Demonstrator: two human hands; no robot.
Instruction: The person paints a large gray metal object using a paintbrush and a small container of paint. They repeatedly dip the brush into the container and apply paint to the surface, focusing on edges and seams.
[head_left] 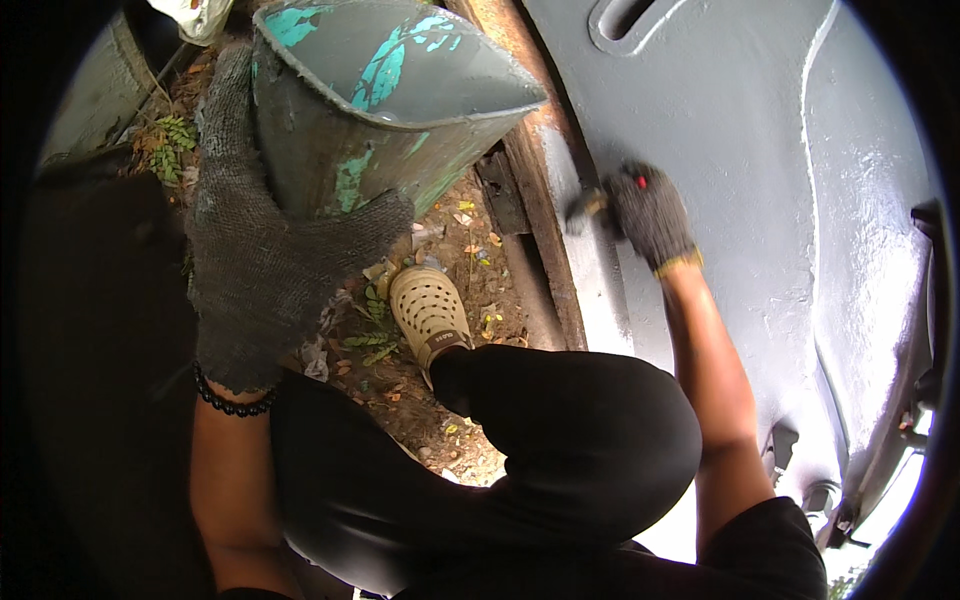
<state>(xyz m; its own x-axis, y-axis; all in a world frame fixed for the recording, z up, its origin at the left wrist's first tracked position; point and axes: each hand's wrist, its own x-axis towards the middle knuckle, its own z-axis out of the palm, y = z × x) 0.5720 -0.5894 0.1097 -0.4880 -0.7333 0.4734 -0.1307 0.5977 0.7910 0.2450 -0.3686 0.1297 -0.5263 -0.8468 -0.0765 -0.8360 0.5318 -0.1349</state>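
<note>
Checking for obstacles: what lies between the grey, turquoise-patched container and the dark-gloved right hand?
In the head view, a long brown beam, part of the broad grey panel and a blurred object at that hand.

Paint container (315, 150), open-topped, grey-smeared with turquoise patches inside and out, rim drawn to a point at right; tilted, held in the left hand (262, 260). Small dark tool (580, 213), blurred, kind unclear, in the right hand (648, 210), beside a panel (740, 130), large, glossy grey, pale line lengthwise
</note>
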